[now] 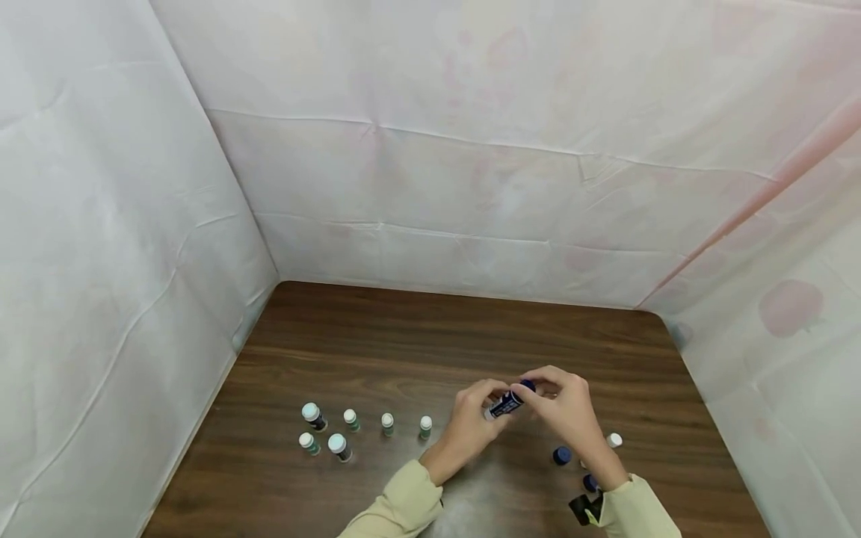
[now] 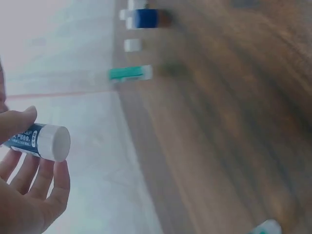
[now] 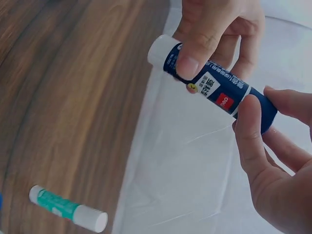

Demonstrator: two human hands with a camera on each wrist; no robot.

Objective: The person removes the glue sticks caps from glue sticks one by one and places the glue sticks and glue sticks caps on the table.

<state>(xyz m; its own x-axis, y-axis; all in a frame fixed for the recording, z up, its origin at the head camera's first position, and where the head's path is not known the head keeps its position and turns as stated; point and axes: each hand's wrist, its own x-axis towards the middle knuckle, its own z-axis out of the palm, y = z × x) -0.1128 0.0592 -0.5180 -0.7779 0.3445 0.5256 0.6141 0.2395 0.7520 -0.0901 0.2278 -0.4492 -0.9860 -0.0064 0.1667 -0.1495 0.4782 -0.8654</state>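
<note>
A navy glue stick with a white base end is held up above the table between both hands. My left hand grips its body near the white end, the thumb across the label in the right wrist view. At the other end, the thumb and fingers of my right hand pinch the dark blue cap. The cap sits against the body with no gap showing. In the left wrist view the white end points toward the table, and the right hand is mostly out of sight.
Left on the wooden table stand several glue sticks: small green ones and larger dark ones, with pale tops. Around the right forearm are blue caps and a white cap, partly hidden. White cloth walls in the table.
</note>
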